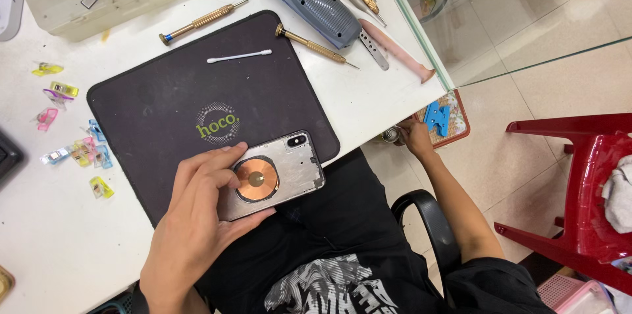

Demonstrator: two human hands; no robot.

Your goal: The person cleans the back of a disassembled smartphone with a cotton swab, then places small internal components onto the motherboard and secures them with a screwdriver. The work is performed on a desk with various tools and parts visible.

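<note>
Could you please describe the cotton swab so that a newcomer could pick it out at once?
Start at the black mat on the white table. Near its top edge lies the cotton swab, apart from the left hand. It is thin, white and soft-tipped, unlike the brass-handled screwdrivers nearby.

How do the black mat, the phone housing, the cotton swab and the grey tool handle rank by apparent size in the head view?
1. black mat
2. grey tool handle and phone housing, too alike to rank
3. cotton swab
</note>
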